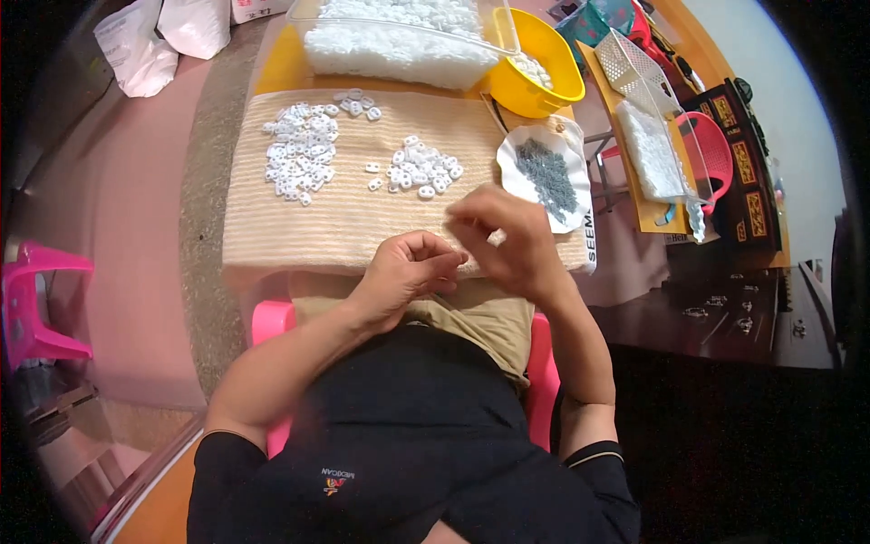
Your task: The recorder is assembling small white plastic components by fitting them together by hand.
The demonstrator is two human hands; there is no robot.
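My left hand [406, 275] is over the table's near edge, thumb and fingertips pinched together; whatever they hold is too small to make out. Close beside it, my right hand [509, 243] curls with bent fingers, and a small white piece [496, 238] shows at its palm side. Ahead of both hands lies a loose pile of small white oval plastic pieces with dark holes [422, 167]. Farther left, a larger pile of similar white pieces [301, 152] spreads over the cloth. Small grey parts [547, 177] are heaped on a round white sheet [517, 184] to the right.
A striped beige cloth [317, 238] covers the table. Behind the piles stand a clear bin [399, 41] of white pieces and a yellow basin [535, 102]. Another clear bin [666, 177] sits on a side table. A pink stool [45, 304] is on the left floor.
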